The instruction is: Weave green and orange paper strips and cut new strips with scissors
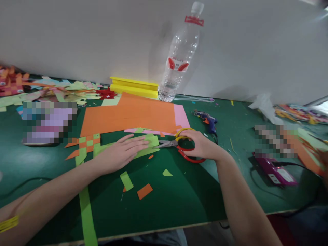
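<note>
My left hand (pixel 125 152) lies flat, fingers stretched out, over a light green paper strip (pixel 153 139) on the table. In my right hand (pixel 201 143) is a pair of scissors (pixel 167 144) with one yellow and one red handle loop. The blades reach left to the end of the green strip, slightly parted around its edge. Left of my left hand sits a woven orange and green paper piece (pixel 89 142) with pointed orange ends. A long green strip (pixel 87 212) runs from below it past the table's front edge, passing under my left forearm.
Orange sheets (pixel 130 116) lie behind my hands, beside a yellow folded piece (pixel 134 87) and a tilted-looking plastic bottle (pixel 179 54). A blue glue gun (pixel 208 121) and a purple power strip (pixel 275 171) are rightward. Paper scraps (pixel 145 191) lie in front; more are piled back left.
</note>
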`<state>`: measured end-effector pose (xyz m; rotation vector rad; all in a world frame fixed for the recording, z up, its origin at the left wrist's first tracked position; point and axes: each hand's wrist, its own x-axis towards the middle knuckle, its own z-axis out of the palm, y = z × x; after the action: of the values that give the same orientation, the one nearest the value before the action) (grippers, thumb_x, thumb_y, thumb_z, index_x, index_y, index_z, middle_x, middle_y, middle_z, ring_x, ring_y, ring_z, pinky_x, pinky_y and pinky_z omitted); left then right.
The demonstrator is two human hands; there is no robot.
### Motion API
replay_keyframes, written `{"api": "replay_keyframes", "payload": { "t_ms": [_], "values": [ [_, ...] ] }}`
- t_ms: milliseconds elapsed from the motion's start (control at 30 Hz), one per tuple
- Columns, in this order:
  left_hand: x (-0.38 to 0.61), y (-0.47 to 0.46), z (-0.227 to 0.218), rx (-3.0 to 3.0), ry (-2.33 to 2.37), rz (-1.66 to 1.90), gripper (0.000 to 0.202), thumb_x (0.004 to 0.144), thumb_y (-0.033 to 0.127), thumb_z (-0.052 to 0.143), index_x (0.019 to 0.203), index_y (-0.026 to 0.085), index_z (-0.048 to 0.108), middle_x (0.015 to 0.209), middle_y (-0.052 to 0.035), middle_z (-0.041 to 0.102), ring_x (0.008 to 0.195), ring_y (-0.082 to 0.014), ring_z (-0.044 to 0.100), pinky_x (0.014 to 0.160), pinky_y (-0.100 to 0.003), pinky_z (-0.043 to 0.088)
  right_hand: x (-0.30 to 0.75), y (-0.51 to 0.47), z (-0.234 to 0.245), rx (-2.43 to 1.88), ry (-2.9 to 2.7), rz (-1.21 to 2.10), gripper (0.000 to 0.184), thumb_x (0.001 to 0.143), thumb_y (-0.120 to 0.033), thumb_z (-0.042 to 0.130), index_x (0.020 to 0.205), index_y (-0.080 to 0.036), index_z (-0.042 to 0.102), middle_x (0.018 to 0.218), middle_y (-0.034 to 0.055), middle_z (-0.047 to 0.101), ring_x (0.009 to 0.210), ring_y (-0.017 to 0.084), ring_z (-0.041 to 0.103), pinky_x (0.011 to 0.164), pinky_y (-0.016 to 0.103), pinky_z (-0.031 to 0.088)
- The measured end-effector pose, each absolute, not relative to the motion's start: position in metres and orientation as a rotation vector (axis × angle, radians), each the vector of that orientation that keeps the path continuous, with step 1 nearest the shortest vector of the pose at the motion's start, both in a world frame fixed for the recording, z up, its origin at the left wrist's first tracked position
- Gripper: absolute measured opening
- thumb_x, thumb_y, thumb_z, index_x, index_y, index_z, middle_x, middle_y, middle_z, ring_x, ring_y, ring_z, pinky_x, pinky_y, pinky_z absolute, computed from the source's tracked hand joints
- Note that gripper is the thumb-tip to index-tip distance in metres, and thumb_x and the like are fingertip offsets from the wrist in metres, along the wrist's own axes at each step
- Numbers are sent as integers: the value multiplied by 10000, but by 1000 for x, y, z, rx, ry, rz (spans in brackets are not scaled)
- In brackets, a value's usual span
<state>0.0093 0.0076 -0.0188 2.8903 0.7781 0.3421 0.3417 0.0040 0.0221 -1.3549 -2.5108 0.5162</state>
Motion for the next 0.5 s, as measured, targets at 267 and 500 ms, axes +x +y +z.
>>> {"api": "replay_keyframes", "payload": {
  "t_ms": [267,500],
  "values": [
    [9,9,-17,2784,803,241,461,946,195,308,1402,253,293,1452,-1,369,1321,-157,354,1113,-356,259,344,3,22,-1392,-2494,502,432,659,-208,624,1085,-266,582,1188,40,595,1136,266,533,958,427,438],
    [11,7,-15,2770,824,260,462,936,190,305,1392,265,301,1434,2,401,1308,-167,376,1096,-360,291,344,4,21,-1358,-2495,503,439,654,-195,622,1086,-266,584,1178,39,603,1139,264,530,975,436,420]
  ]
}}
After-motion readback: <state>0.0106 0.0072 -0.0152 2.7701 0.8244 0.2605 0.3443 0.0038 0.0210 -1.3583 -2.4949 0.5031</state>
